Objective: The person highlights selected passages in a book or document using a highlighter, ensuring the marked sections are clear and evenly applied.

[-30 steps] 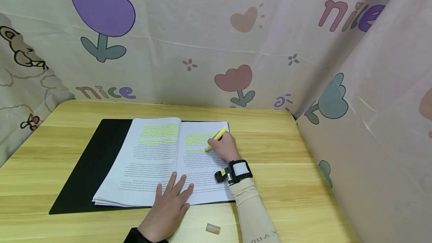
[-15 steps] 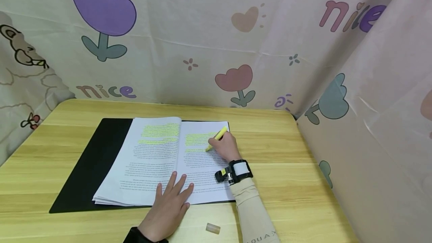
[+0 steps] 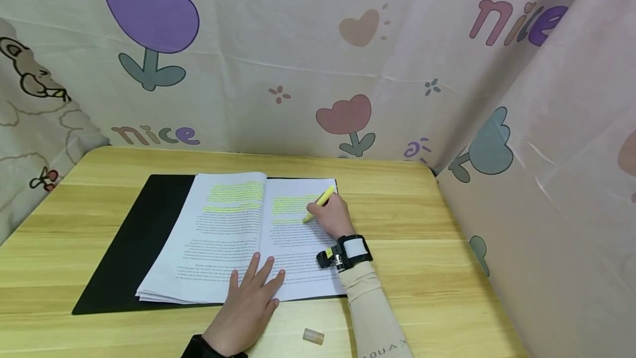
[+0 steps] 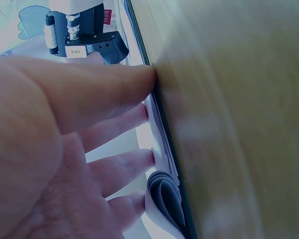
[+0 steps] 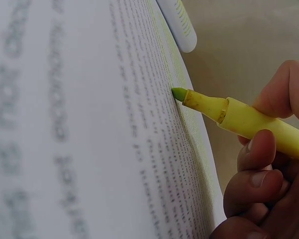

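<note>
An open stack of printed pages (image 3: pixel 218 258) lies in a black folder (image 3: pixel 126 247); yellow highlighted lines run across the upper part of both pages. My right hand (image 3: pixel 334 216) grips a yellow highlighter (image 5: pixel 259 124) between thumb and fingers. In the right wrist view its green-tinted tip meets a line of print, while in the head view it points down-left on the right-hand page. With fingers spread, my left hand (image 3: pixel 247 307) rests on the lower edge of the pages near the fold. The left wrist view shows its fingertips against the paper's edge.
A small translucent cap (image 3: pixel 313 337) lies on the wooden table (image 3: pixel 397 303) in front of the folder, between the two arms. Patterned cloth (image 3: pixel 278 26) hangs behind the table and along its sides.
Over the last second the highlighter tip has shifted slightly right along a line of the right-hand page, and the yellow mark there has grown. My left hand stays in place.
</note>
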The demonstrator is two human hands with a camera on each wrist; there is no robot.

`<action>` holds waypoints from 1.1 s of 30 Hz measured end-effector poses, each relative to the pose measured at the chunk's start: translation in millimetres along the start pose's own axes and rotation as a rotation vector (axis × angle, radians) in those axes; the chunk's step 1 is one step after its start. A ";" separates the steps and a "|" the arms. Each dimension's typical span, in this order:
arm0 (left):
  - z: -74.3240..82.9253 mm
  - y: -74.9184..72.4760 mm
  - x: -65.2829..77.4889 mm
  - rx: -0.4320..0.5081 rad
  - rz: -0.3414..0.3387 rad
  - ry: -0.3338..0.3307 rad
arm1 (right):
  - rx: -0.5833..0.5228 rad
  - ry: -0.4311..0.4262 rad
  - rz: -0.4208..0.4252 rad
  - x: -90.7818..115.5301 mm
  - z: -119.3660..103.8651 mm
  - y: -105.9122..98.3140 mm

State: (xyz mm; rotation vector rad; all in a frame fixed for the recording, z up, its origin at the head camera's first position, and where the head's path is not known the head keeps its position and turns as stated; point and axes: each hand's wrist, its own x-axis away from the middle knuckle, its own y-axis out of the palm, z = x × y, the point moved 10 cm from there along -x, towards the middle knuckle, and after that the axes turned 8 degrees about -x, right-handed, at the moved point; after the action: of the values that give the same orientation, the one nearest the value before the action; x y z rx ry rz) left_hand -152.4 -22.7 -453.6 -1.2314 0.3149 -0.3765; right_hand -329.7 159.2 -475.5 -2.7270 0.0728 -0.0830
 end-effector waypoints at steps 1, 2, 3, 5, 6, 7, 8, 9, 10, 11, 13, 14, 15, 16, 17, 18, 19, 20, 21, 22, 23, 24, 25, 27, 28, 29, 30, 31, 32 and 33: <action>0.0 0.0 0.1 0.000 0.000 0.000 | -0.001 0.001 0.000 -0.1 0.3 0.0; -0.3 0.0 -0.1 -0.001 0.001 -0.001 | -0.003 -0.001 0.000 -0.3 0.4 0.0; -0.3 -0.1 -0.1 -0.001 0.001 -0.001 | -0.003 -0.002 -0.001 -0.5 0.3 0.1; -0.3 0.1 0.0 0.001 -0.001 -0.003 | -0.002 0.000 -0.001 -0.8 1.1 0.0; -0.3 0.3 0.1 0.004 -0.002 -0.005 | -0.001 0.001 -0.001 -1.1 1.6 0.1; -0.2 0.4 0.2 0.007 -0.003 -0.005 | -0.001 0.003 -0.001 -1.3 2.1 0.0; -0.2 0.5 0.3 0.009 -0.003 -0.006 | 0.001 0.002 0.000 -1.7 2.6 -0.1; 0.0 0.6 0.4 0.012 -0.003 -0.006 | 0.000 0.005 0.000 -1.9 3.1 -0.1; 0.1 0.8 0.5 0.015 -0.004 -0.006 | -0.001 0.007 0.000 -2.0 3.6 -0.2; 0.2 1.2 0.7 0.017 -0.005 -0.007 | -0.002 0.009 0.000 -2.0 4.0 -0.3; 0.1 1.7 0.8 0.016 -0.007 -0.006 | -0.003 0.012 -0.002 -1.7 4.2 -0.4; 0.1 1.8 0.8 0.015 -0.007 -0.006 | -0.003 0.012 -0.002 -1.5 3.9 -0.4; -0.1 2.0 0.7 0.013 -0.008 -0.006 | -0.005 0.012 -0.003 -1.2 3.6 -0.4; -0.4 2.2 0.6 0.010 -0.009 -0.005 | -0.005 0.012 -0.004 -1.1 3.3 -0.4; -0.7 2.3 0.5 0.009 -0.010 -0.005 | -0.005 0.013 -0.003 -0.9 3.2 -0.5; -1.0 2.3 0.3 0.008 -0.009 -0.005 | -0.005 0.015 -0.003 -0.8 3.2 -0.5; -0.9 2.2 0.3 0.008 -0.010 -0.005 | -0.006 0.015 -0.001 -0.8 3.1 -0.6; -1.0 2.1 0.3 0.007 -0.011 -0.004 | -0.005 0.017 -0.001 -0.8 3.1 -0.7; -1.1 2.3 0.2 0.007 -0.012 -0.005 | -0.005 0.020 -0.001 -0.7 3.1 -0.7; -1.1 2.4 0.2 0.008 -0.014 -0.006 | -0.005 0.022 -0.003 -0.7 3.3 -0.5; -1.1 2.4 0.2 0.009 -0.015 -0.008 | -0.004 0.025 -0.002 -0.6 3.5 -0.7; -1.1 2.4 0.2 0.008 -0.015 -0.009 | -0.004 0.025 -0.001 -0.7 3.6 -0.9; -1.0 2.4 0.1 0.006 -0.015 -0.009 | -0.003 0.025 0.000 -0.8 3.7 -1.2; -1.2 2.1 -0.2 0.003 -0.013 -0.011 | -0.002 0.022 0.005 -0.9 3.6 -2.1; -1.0 2.0 -0.3 0.003 -0.013 -0.011 | -0.002 0.021 0.008 -1.0 3.6 -2.6; -1.0 1.8 -0.4 0.002 -0.013 -0.011 | -0.004 0.018 0.011 -1.1 3.4 -3.2; -0.9 1.7 -0.5 0.001 -0.013 -0.011 | -0.005 0.018 0.012 -1.1 3.5 -3.5; -0.8 1.6 -0.5 0.001 -0.013 -0.011 | -0.008 0.018 0.010 -1.2 3.4 -3.6; -0.7 1.5 -0.5 0.002 -0.014 -0.011 | -0.010 0.018 0.011 -1.1 3.3 -3.9; -0.6 1.2 -0.6 0.001 -0.013 -0.010 | -0.011 0.019 0.011 -1.1 3.2 -4.2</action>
State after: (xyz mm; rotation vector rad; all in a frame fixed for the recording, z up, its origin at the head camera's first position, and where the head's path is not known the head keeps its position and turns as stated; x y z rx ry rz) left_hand -153.1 -22.6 -454.9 -1.2343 0.2980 -0.3816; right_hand -330.4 164.4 -476.8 -2.7369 0.0938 -0.1063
